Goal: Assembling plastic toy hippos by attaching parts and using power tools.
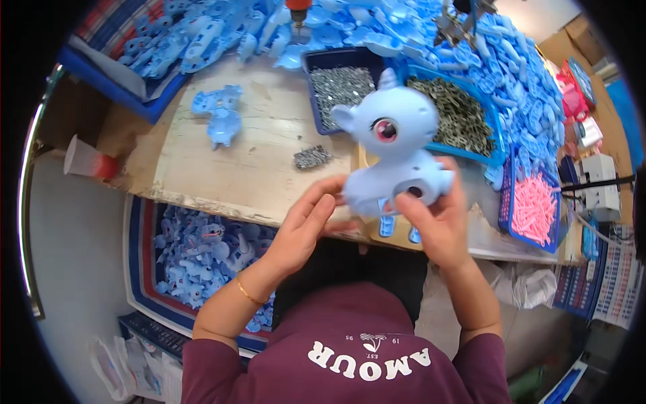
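Observation:
A light blue unicorn toy (387,165) with a horn, an ear and a pink-purple eye is held upright over the table's near edge. My right hand (441,225) grips its lower body, the thumb beside a dark round hole and the fingers behind. On the toy's other side, my left hand (308,225) has its fingers stretched apart; the fingertips are close to the body, and whether they touch is hard to tell. Beneath the toy, small blue parts (385,225) lie on a yellowish fixture (397,239), mostly hidden.
Behind stand a dark bin of small silver screws (343,91) and a blue tray of dark metal pieces (457,118). Blue shells (219,111) and a screw pile (312,157) lie left. A red-tipped driver (299,10) hangs above. Pink parts fill a basket (531,209) at right.

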A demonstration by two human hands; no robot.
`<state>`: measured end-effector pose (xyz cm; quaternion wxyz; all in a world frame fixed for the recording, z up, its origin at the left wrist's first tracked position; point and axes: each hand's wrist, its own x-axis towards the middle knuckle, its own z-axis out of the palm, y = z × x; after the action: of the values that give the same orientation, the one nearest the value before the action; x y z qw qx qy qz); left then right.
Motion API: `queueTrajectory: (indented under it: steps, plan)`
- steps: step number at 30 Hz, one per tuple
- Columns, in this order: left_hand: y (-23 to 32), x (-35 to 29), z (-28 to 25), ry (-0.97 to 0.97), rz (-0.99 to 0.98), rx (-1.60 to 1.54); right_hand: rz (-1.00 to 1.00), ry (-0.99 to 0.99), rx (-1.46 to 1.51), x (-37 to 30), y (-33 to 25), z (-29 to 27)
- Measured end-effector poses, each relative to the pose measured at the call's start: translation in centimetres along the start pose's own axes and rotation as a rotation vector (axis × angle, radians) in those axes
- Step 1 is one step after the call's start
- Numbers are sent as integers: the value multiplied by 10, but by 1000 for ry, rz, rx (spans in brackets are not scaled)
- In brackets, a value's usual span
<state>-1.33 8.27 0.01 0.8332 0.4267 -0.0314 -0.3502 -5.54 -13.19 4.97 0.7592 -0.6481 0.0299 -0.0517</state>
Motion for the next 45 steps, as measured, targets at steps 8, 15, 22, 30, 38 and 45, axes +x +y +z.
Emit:
queueTrajectory:
  steps: [8, 15, 22, 30, 38, 45]
  plan:
    - [4, 16, 11, -25, 374, 713, -379, -84, -1545, -10, -7, -37]
    - [-2, 24, 23, -34, 568, 945, -378, -287, -1327, -16, -2, -45]
    - [-1, 42, 40, -185, 850, 1480, -257, -141, -1281, -21, -15, -85]
    - [-21, 60, 57, -278, 825, 1641, -287, -133, -1388, -27, -9, -85]
    - [-30, 66, 62, -292, 793, 1686, -279, -115, -1466, -29, -9, -78]
    - [-26, 68, 65, -295, 770, 1670, -236, -129, -1517, -26, -16, -72]
